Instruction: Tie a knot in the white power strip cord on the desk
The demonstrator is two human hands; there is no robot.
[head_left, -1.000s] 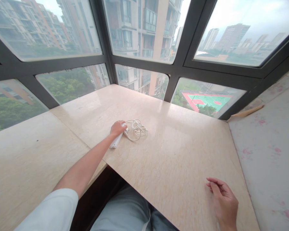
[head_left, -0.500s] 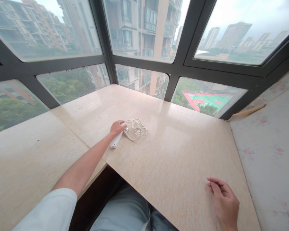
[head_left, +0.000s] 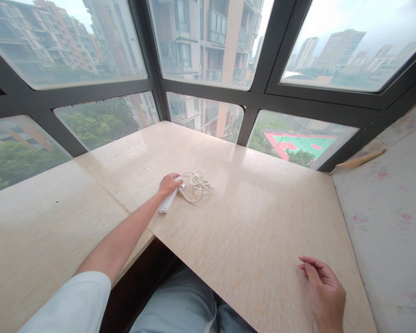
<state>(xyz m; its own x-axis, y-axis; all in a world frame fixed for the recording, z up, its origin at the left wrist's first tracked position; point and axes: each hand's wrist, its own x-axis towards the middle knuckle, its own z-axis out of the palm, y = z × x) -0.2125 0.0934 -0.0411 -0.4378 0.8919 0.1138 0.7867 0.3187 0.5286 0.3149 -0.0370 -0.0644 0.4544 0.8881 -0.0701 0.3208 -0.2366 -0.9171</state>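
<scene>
My left hand is closed around the far end of a white power strip, which lies on the stone-patterned counter. The strip's near end sticks out below my palm. A coiled white cord lies loosely on the counter just right of my fingers, and its plug sits close against the strip. My right hand rests at the lower right of the counter, far from the strip. Its fingers are loosely bent and slightly apart, and nothing shows in them.
The pale counter meets dark-framed windows at the back. On the right stands a wall with flowered paper, peeling at its top edge. Below the front edge are my legs and a dark gap. A tiny dark speck lies at left.
The view shifts very slightly. Both hands, the power strip and the cord stay where they were.
</scene>
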